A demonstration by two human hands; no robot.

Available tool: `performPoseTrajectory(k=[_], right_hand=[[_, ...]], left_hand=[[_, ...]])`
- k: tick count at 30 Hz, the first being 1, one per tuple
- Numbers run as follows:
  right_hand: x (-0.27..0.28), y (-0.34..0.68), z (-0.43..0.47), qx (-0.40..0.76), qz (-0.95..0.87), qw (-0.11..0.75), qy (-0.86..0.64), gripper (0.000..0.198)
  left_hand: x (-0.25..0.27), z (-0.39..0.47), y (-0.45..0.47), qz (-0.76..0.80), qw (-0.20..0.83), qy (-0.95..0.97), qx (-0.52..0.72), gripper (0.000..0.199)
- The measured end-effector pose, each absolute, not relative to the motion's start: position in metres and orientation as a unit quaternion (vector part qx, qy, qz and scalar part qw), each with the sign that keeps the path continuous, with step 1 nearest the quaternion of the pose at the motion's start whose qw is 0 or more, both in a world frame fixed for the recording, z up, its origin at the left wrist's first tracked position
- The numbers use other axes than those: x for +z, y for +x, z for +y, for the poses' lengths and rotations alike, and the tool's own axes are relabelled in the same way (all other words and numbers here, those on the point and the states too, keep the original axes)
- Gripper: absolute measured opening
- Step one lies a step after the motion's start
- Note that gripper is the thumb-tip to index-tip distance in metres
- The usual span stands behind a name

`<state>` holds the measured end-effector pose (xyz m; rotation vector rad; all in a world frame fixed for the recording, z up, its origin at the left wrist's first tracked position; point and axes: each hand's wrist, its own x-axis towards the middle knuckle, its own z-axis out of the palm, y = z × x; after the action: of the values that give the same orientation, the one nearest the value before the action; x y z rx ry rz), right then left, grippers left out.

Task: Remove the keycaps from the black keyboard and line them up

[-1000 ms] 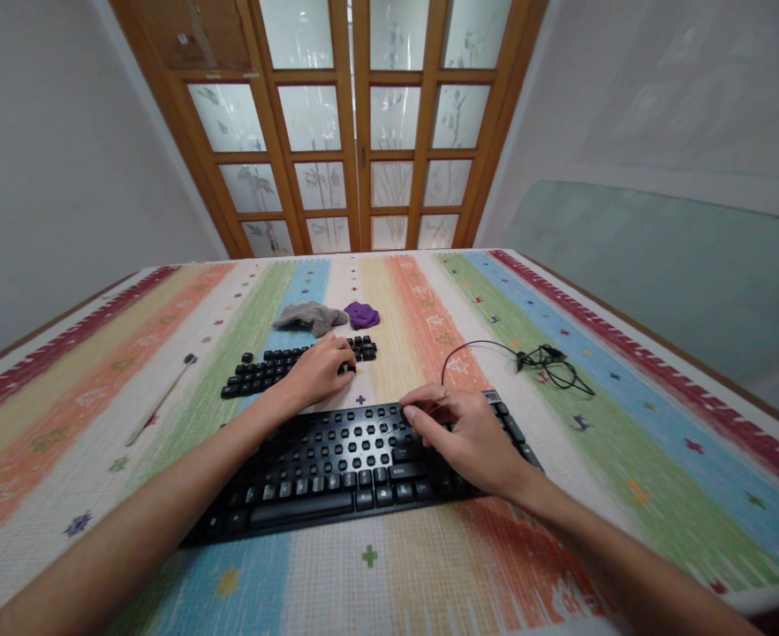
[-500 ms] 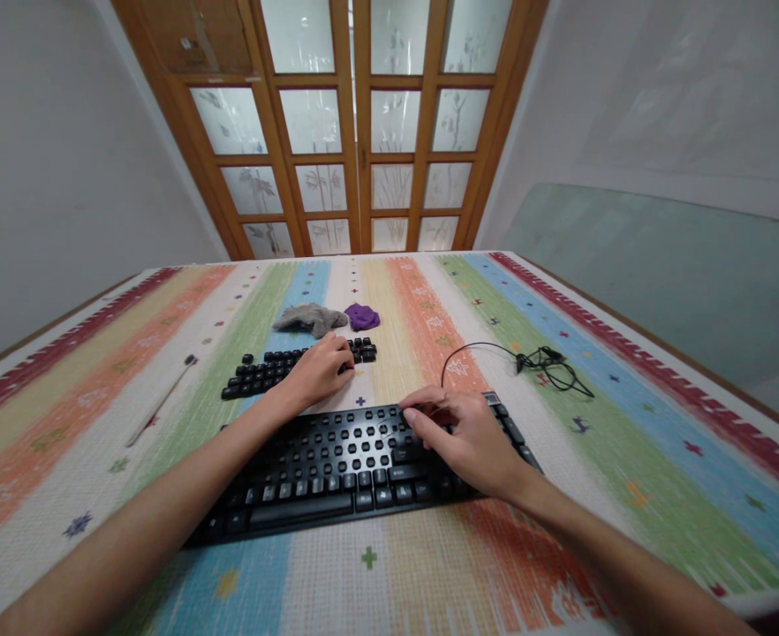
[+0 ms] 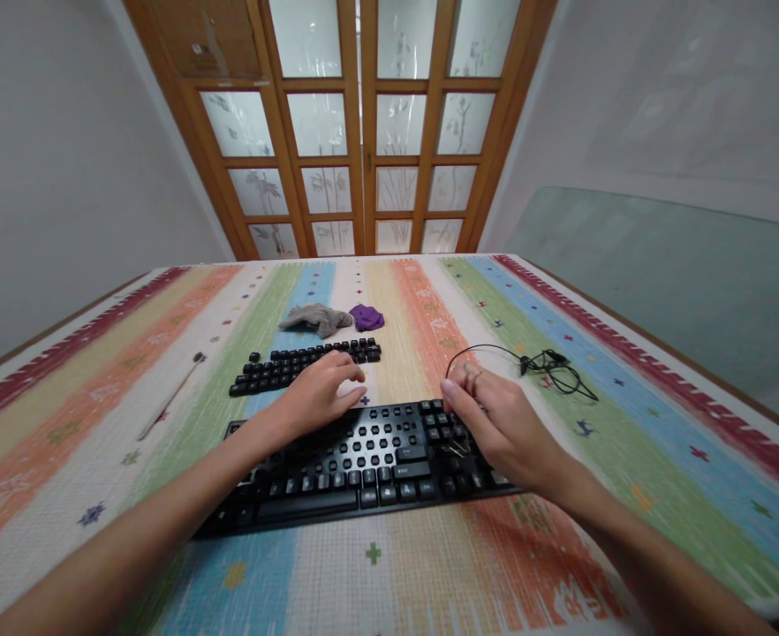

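Note:
A black keyboard (image 3: 336, 499) lies in front of me, with the keycaps off much of its upper middle and left. My right hand (image 3: 495, 415) is over its right end, thumb and fingers pinched. It holds what looks like a wire keycap puller (image 3: 456, 448), its thin wires showing below the fingers; the rest is hidden. My left hand (image 3: 327, 389) hovers at the keyboard's back edge, thumb and fingers apart, with nothing seen in it. Just behind it, loose black keycaps (image 3: 263, 375) are set out in rows, partly hidden by that hand.
Behind the keycaps lie a grey cloth (image 3: 316, 320) and a purple cloth (image 3: 366, 317). A thin brush (image 3: 172, 397) is at the left. The keyboard's coiled cable (image 3: 555, 371) lies at the right on the striped tablecloth (image 3: 376, 592).
My left hand has drawn back from the keycap rows toward the keyboard, its fingers now apart. My right hand has shifted right over the keyboard with the keycap puller.

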<state>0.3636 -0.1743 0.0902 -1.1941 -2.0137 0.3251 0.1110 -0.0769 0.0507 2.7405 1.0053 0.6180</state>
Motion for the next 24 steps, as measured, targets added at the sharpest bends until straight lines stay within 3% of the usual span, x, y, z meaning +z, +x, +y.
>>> performPoseTrajectory(k=[5,10,16,24], right_hand=[[0.084,0.368,-0.174,0.151,-0.858,0.213,-0.442,0.027],[0.073,0.370,-0.175,0.169,-0.874,0.074,-0.449,0.022],[0.070,0.363,-0.176,0.170,-0.869,0.014,-0.464,0.021],[0.067,0.357,-0.173,0.160,-0.863,0.001,-0.480,0.014]], left_hand=[[0.059,-0.128,0.118,0.313,0.190,0.914,0.177,0.017],[0.056,-0.145,0.129,0.296,0.220,0.917,0.152,0.019],[0.047,-0.142,0.141,0.288,0.192,0.930,0.125,0.016],[0.038,-0.146,0.149,0.286,0.178,0.932,0.133,0.013]])
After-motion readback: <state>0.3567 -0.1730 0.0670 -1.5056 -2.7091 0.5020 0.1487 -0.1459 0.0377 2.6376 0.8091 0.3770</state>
